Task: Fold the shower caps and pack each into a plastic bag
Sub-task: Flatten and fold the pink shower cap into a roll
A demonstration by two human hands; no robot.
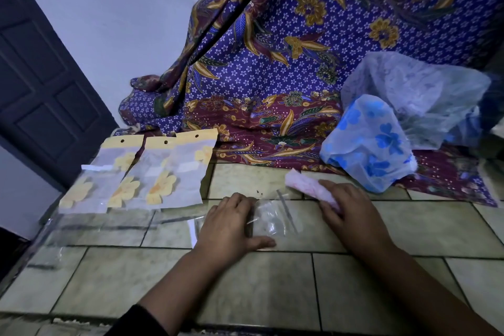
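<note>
My right hand [351, 207] grips a folded pink shower cap [305, 184], whose free end points up and to the left. A clear plastic bag [272, 215] lies on the tiled floor between my hands. My left hand [231, 224] lies on the bag's left part, fingers on the plastic and thumb stretched to the right. Three packed bags with yellow flower caps [141, 174] lie side by side at the left. An unfolded blue flowered cap [368, 144] sits at the right, with a pale translucent one [414, 90] behind it.
A purple batik cloth [286, 63] hangs and spreads over the floor behind the work area. More clear plastic bags [90, 229] lie on the tiles [272, 294] at the left. A dark door [41, 90] stands at the far left.
</note>
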